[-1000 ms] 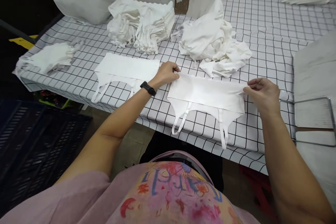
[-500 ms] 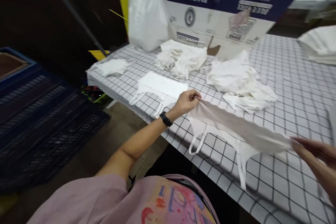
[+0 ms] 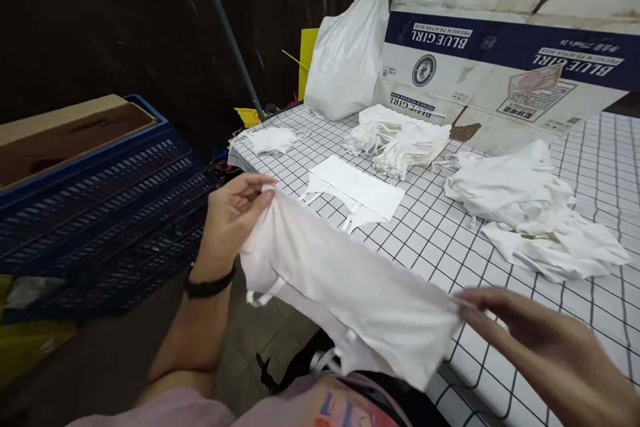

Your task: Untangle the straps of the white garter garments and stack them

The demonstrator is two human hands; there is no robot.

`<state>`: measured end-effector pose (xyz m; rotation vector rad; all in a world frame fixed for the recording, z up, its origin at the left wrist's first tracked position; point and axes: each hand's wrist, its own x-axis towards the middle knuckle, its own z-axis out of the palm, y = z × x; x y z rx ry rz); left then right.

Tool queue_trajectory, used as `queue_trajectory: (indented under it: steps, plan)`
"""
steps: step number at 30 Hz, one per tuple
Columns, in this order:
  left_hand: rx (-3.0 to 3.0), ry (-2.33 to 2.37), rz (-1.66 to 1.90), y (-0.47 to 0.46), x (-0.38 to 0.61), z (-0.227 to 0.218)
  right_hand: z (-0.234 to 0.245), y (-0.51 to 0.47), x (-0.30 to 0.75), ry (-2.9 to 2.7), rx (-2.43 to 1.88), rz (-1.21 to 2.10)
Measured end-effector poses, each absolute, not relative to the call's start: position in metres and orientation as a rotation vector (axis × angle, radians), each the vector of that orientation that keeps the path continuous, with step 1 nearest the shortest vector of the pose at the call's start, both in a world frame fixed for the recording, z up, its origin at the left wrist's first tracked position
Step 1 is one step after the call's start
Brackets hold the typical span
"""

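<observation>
A white strappy camisole top is stretched between my hands, its straps hanging below. My left hand pinches its upper left corner, and my right hand pinches the far right end. The garment hangs in front of the table's near edge, close to my body. Just beyond it another white camisole top lies flat on the checked cloth, straps toward me. Farther back are a neat stack of white tops and, to the right, a loose heap of white garments.
A small white garment lies near the left corner of the checked table. Behind stand a full white plastic bag and a printed cardboard box. Blue plastic crates are at the left, with a cardboard box inside.
Both hands have lifted the camisole top off the table and drawn it back toward my body and to the left. The view has turned left. The flat top stays on the table.
</observation>
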<state>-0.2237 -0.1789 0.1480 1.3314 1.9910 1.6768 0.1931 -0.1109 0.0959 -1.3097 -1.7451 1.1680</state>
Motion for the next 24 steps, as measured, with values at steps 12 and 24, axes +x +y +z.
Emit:
queue_trajectory:
  steps: [12, 24]
  plan:
    - [1.408, 2.165, 1.151, 0.061, -0.308, 0.046, 0.025, 0.063, 0.059, -1.745, -1.409, 1.220]
    - [1.478, 2.106, 1.060, 0.135, -0.312, 0.011, 0.008, 0.102, 0.050, -1.777, -1.572, 0.853]
